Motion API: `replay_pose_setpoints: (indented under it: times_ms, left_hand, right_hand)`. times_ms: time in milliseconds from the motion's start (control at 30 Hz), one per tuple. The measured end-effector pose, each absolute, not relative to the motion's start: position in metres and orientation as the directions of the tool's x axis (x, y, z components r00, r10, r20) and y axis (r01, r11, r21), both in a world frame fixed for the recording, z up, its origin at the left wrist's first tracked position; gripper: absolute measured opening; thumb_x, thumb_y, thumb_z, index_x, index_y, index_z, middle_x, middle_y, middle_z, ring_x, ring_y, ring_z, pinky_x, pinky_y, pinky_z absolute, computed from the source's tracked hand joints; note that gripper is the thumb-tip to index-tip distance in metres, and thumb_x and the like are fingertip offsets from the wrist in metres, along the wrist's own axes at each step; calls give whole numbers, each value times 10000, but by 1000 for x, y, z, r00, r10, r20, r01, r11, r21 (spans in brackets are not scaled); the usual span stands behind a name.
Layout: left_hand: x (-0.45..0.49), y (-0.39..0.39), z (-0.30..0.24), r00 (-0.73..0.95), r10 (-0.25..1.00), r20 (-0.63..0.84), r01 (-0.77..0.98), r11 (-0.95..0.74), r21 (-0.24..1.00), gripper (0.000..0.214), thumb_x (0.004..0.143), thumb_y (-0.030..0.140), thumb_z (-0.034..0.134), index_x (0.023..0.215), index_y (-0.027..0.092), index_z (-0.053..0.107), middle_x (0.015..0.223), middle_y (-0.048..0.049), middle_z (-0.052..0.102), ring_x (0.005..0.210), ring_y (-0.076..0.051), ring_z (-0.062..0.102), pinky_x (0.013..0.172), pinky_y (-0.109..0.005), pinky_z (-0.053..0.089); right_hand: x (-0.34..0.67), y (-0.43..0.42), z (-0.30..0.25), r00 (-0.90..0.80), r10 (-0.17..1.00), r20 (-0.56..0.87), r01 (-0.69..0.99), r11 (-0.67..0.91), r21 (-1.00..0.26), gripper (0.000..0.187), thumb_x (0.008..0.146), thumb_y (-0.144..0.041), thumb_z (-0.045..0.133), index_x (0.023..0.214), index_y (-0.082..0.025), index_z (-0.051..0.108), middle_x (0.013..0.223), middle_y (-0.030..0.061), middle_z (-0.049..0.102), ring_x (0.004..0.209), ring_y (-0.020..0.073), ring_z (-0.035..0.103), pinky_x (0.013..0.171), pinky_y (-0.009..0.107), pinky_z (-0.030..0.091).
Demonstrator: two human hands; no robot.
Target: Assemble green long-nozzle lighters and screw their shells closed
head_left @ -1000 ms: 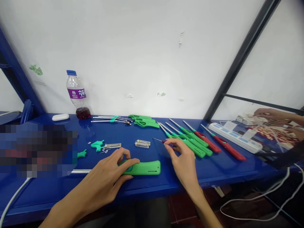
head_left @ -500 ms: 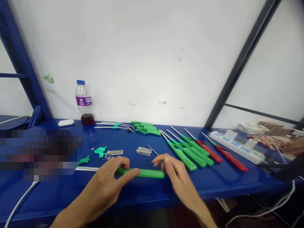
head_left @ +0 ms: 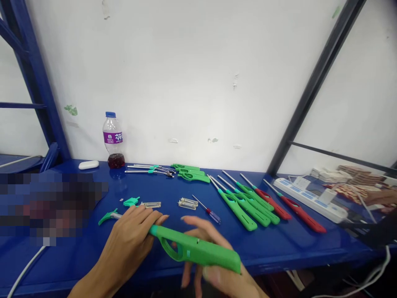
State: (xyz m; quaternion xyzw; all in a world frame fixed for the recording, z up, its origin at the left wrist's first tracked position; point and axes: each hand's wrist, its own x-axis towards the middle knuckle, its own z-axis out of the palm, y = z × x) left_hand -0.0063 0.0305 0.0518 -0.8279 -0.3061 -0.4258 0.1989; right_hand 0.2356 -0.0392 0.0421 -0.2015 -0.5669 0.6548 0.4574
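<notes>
A green long-nosed gas lighter (head_left: 201, 250) is held tilted above the near part of the table. My left hand (head_left: 133, 229) is closed around its front end, just ahead of the teal collar, and hides the rod. At the butt of the handle is my right hand (head_left: 228, 283), its thumb on the lower edge and its spread fingers behind the grip. Beyond my hands lie a screwdriver (head_left: 213, 215) with a clear purplish handle, small clear-and-metal parts (head_left: 187, 203), a teal-green plastic piece (head_left: 131, 201) and a curved green piece (head_left: 107, 216).
Finished-looking green lighters (head_left: 238, 211) and red lighters (head_left: 302, 213) lie at right, beside a white power strip (head_left: 310, 199). Green shells (head_left: 192, 176) and metal rods (head_left: 142, 169) lie along the wall. A drink bottle (head_left: 113, 142) and white case (head_left: 88, 165) stand back left; a cable (head_left: 25, 271) runs near left.
The lighter has tilted and turned, its handle now nearer me and lower right. My left hand has shifted forward to its front end. My right hand has come onto the handle, uncovering the screwdriver.
</notes>
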Motion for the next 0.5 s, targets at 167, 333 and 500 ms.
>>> replay_pose_setpoints:
  times_ms: [167,333,500]
  left_hand:
    - [-6,26,45,423,355,834,698,-714,-51,272,1050,108,436,1068,226,680,954,-49,693,877,-246,607,839,-394,436]
    - [-2,17,48,276,385,881,763,-645,43,480,1006,96,525,1457,260,539,1422,-156,521,1325,-355,500,1076,-563,412]
    - [-2,14,47,221,442,869,698,-695,176,357,1021,86,507,1312,257,620,1412,-136,495,1134,-275,570,980,-487,507]
  right_hand:
    - [219,-27,30,-615,749,246,-576,-214,-789,869,632,-278,927,1430,-327,586,1264,83,694,666,140,705,523,216,489]
    - [230,-21,34,-279,908,312,-629,73,-774,557,601,-209,724,1152,-250,655,1287,74,655,550,76,518,390,185,340]
    - [235,-13,26,-68,932,356,-448,291,-845,319,629,-220,717,902,-259,558,1179,49,648,543,84,446,411,198,276]
